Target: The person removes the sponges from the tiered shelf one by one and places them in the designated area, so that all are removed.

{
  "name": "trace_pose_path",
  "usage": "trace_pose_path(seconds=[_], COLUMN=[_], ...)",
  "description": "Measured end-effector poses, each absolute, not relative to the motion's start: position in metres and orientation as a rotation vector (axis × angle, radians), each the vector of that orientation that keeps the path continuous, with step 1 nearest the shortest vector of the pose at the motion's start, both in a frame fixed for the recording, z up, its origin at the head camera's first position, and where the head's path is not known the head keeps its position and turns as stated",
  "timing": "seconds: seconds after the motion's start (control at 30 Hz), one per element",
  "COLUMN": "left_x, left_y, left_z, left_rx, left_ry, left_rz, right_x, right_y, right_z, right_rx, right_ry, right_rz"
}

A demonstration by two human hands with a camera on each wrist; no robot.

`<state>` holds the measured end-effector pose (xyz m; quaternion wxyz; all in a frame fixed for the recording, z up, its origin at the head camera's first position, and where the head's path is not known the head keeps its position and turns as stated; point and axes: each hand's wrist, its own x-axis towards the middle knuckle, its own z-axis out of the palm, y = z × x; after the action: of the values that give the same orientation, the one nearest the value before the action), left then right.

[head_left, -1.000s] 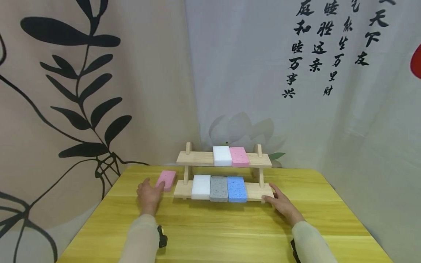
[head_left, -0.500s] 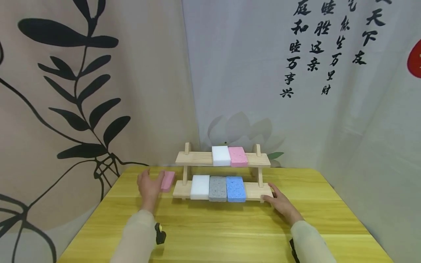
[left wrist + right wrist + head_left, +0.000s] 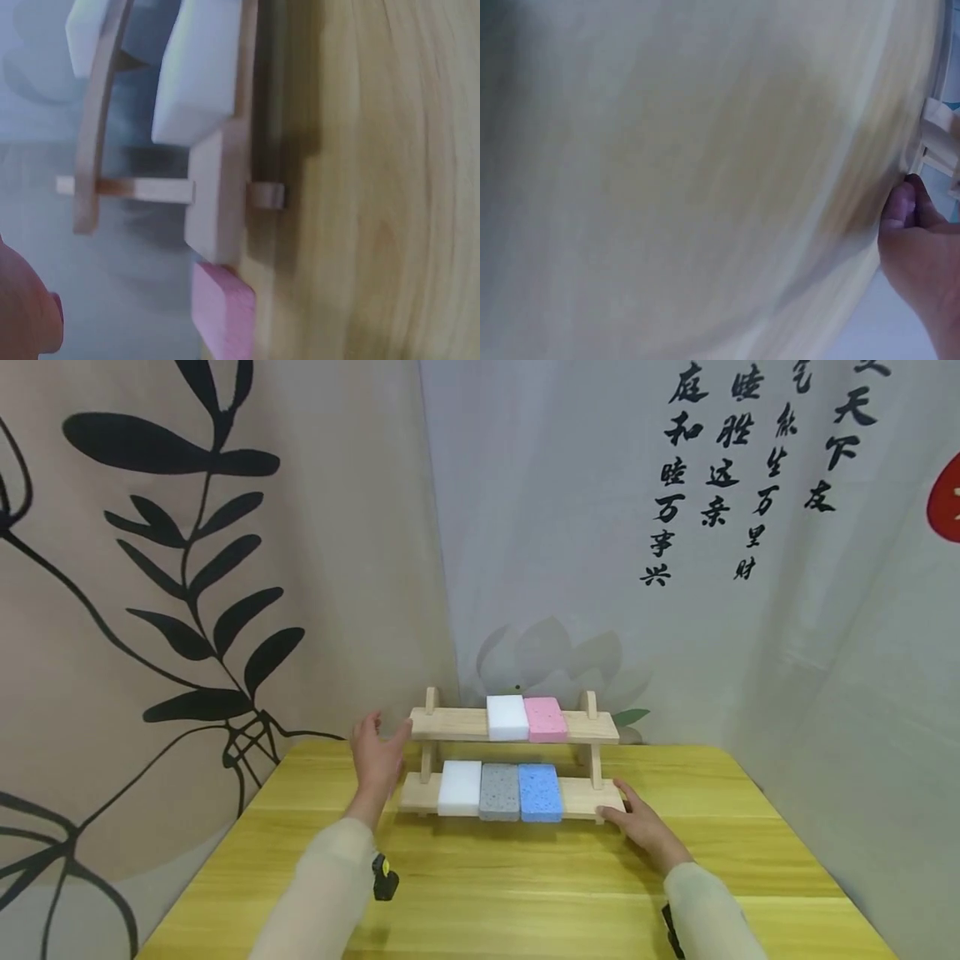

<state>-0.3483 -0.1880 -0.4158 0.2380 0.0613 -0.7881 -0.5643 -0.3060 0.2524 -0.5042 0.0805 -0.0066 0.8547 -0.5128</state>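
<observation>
My left hand is loose, grasping nothing, near the left end of the two-tier pale wooden rack. The pink rectangular sponge lies on the yellow wood-grain table, just beside the lower shelf. My right hand pinches that shelf's right end; on it sit a white rectangular block, a speckled grey sponge and a blue one.

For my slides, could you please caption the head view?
Left hand beside, right hand gripping, a two-tier wooden rack bearing five sponges.
</observation>
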Motion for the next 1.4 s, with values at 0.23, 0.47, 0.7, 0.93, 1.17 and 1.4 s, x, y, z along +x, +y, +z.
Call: trace_pose_path(seconds=[0.23,0.47,0.7,0.93,1.17,1.4], left_x=[-0.35,-0.35,-0.349,-0.349,-0.349,-0.353], left_y=[-0.166,-0.136,-0.103,-0.073,-0.047,-0.025], left_z=[-0.402,-0.397,-0.393,-0.392,-0.397,-0.401], left_rx=[0.063,0.018,0.019,0.096,0.173,0.213], left_ry=[-2.193,-2.23,-2.26,-2.244,-2.262,-2.228], left_rz=[-1.512,-1.425,-1.391,-1.344,-1.326,-1.343], right_x=[-0.307,-0.31,-0.312,-0.312,-0.31,-0.31], right_y=[0.253,0.254,0.255,0.253,0.252,0.252], right_z=[-0.506,-0.509,-0.509,-0.508,-0.508,-0.508], right_rx=[-0.014,-0.027,-0.067,-0.03,-0.021,-0.025], right_ry=[2.595,2.588,2.618,2.601,2.598,2.605], right_rz=[-1.492,-1.523,-1.502,-1.53,-1.527,-1.522])
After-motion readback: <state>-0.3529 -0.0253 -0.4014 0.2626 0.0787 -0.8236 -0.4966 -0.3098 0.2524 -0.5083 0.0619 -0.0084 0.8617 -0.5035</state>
